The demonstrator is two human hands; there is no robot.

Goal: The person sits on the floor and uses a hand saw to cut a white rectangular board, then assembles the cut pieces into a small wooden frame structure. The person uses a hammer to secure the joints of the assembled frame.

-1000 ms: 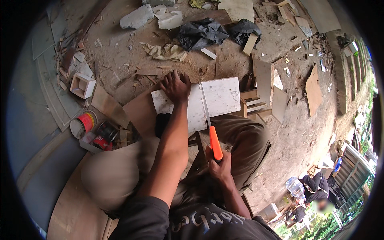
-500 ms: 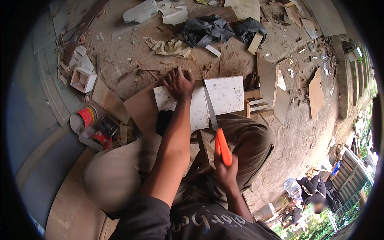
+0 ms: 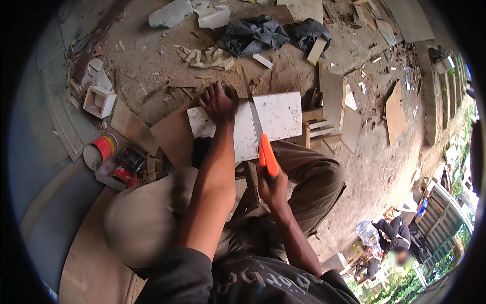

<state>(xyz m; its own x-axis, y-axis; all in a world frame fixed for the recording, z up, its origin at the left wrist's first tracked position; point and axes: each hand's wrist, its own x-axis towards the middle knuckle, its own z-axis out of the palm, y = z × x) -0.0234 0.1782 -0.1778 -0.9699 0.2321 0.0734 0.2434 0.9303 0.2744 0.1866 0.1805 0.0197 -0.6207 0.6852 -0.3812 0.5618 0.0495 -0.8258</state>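
Observation:
A white, spotted wooden board (image 3: pixel 281 115) lies across my lap. My left hand (image 3: pixel 220 105) presses on its left part, the fingers curled over the far edge. In my right hand (image 3: pixel 273 188) is a handsaw (image 3: pixel 268 156), gripped by its orange handle. Its blade crosses the board just right of my left hand, and the tip reaches past the far edge. A cut line runs through the board along the blade. Beneath the board's left side is a brown wooden panel (image 3: pixel 172 126).
Paint cans (image 3: pixel 104 148) and a small open wooden box (image 3: pixel 98 102) stand at the left. Black plastic sheeting (image 3: pixel 255 35) and a beige cloth (image 3: pixel 206 58) lie ahead. Upright wood panels (image 3: pixel 334 96) are at the right. Another person (image 3: pixel 397 235) is at the lower right.
The saw has slid forward and away from me through the board, its handle now close to the near edge and its tip farther out. My left hand keeps its place on the board.

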